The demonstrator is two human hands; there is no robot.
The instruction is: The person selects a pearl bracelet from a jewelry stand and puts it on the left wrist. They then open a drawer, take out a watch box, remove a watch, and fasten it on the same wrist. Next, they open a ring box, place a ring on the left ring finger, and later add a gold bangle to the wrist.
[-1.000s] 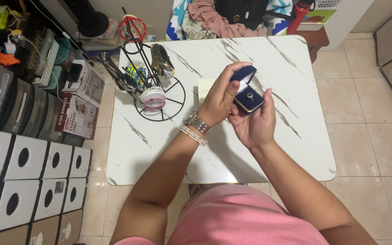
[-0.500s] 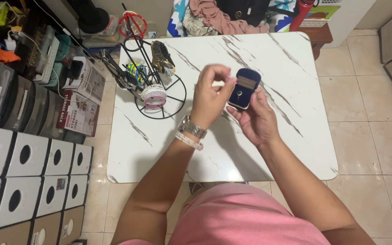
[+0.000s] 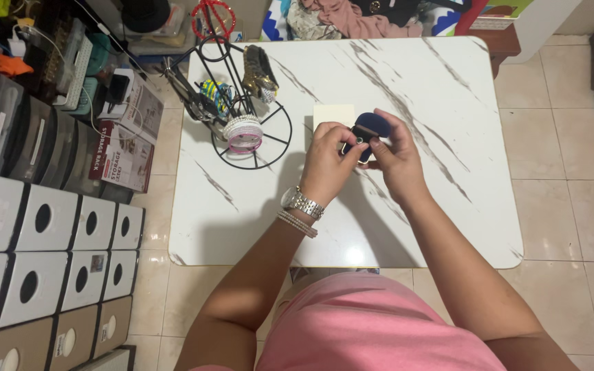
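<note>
The ring box (image 3: 364,132) is held over the middle of the marble table (image 3: 448,206), between both hands. The left hand (image 3: 328,163) is closed on the box from the 8 o'clock side, its fingertips pinched at the open mouth of the box, where a small bright item is just visible; what that item is cannot be told. The right hand (image 3: 394,156) is closed on the box from the 4 o'clock side, its fingers wrapped over the lid edge and base.

Compared with the frame half a second earlier, the box has been brought lower and closer to the tabletop, and the left hand, then held apart with a small pale item between its fingers, has been moved onto the box. The lid, then raised fully, is now largely hidden by the fingers; its angle cannot be told.

A pale square card (image 3: 333,115) lies on the table at 11 o'clock of the box, partly covered by the left hand. A black wire stand (image 3: 242,103) hung with bangles is placed at 9 o'clock, well apart. A metal watch (image 3: 302,202) and a bracelet (image 3: 297,223) are worn on the left wrist.
</note>
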